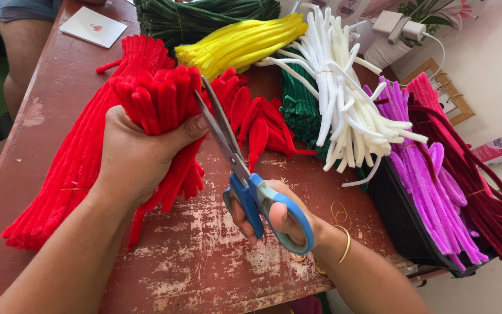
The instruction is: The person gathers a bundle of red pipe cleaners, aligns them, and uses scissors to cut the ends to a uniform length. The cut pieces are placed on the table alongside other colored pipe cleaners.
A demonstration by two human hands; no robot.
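Observation:
My left hand (137, 154) is wrapped around a folded bundle of red pipe cleaners (158, 99), their looped ends sticking up above my fist. Blue-handled scissors (245, 174) are in my right hand (274, 218), blades slightly apart, tips up against the top of the bundle. A long pile of red pipe cleaners (71, 168) lies under and left of my left hand. Cut red looped pieces (262, 125) lie just right of the scissor blades.
The worn red table (204, 256) carries bundles of yellow (242, 40), white (344, 99), green (204, 17), purple (425, 174) and dark red pipe cleaners (477, 168). A white card (94, 26) lies far left. Rubber bands (339, 212) lie by my right wrist. Another person's leg (15, 64) stands left.

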